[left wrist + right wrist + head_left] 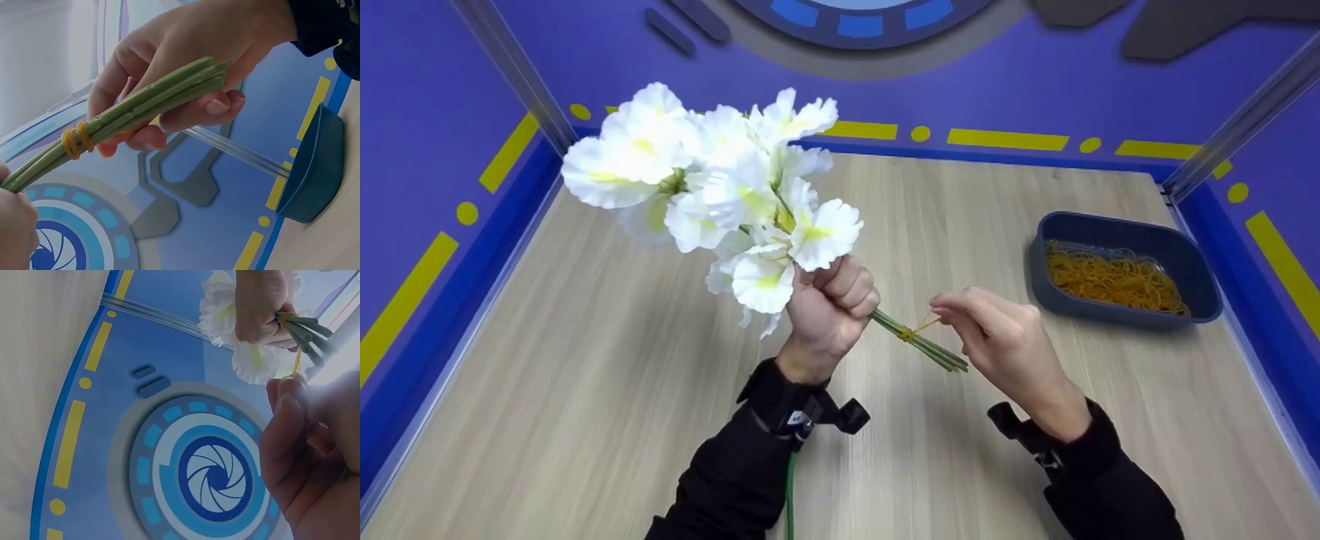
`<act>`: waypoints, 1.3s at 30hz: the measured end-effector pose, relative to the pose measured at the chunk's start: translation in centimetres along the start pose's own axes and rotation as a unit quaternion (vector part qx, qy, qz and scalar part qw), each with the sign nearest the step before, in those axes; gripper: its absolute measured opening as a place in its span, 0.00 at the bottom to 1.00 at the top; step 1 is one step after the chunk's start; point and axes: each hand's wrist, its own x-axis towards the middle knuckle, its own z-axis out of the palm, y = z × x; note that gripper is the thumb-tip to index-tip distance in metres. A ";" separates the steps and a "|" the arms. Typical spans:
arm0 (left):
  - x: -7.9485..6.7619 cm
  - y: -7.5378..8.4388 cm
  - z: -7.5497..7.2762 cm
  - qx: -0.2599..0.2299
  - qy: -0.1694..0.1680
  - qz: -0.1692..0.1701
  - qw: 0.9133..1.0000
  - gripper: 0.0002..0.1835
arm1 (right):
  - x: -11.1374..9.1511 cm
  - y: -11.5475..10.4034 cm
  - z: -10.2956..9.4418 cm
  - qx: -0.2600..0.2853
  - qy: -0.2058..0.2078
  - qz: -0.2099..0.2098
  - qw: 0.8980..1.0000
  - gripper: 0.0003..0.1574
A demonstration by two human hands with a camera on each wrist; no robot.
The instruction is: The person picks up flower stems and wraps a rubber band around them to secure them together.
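My left hand [831, 307] grips a bunch of white artificial flowers [727, 187] just under the blooms, which lean to the upper left. Green stems [937, 351] stick out of the fist to the lower right. A yellow rubber band [77, 139] is wound around the stems between the fist and their cut ends. With thumb and fingertips, my right hand [1005, 337] pinches a loop of this band and pulls it out from the stems. That stretched loop shows as a thin yellow line in the right wrist view, where the left hand [261, 312] also holds the bunch.
A dark blue-grey tub [1125, 319] with many yellow rubber bands [1114, 281] stands at the right of the wooden table [607, 420]. Blue panels [997, 90] with yellow marks border the table at the back and sides. A green cable [790, 495] runs beside the left sleeve.
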 end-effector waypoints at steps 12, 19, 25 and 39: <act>-0.2 -0.2 0.7 -0.069 0.016 -0.019 0.997 0.22 | -0.1 0.7 0.4 0.058 -0.030 0.014 0.998 0.08; -0.5 -0.6 1.5 -0.091 -0.002 0.040 0.995 0.21 | -0.7 0.6 4.5 0.216 -0.060 0.046 0.973 0.11; -0.3 -0.1 1.3 -0.083 0.001 0.130 0.988 0.21 | -2.3 -1.9 8.0 0.335 -0.049 0.133 0.932 0.10; 0.3 1.5 0.3 0.041 0.016 0.184 0.982 0.29 | -1.7 -3.9 4.7 0.102 -0.039 0.048 0.993 0.05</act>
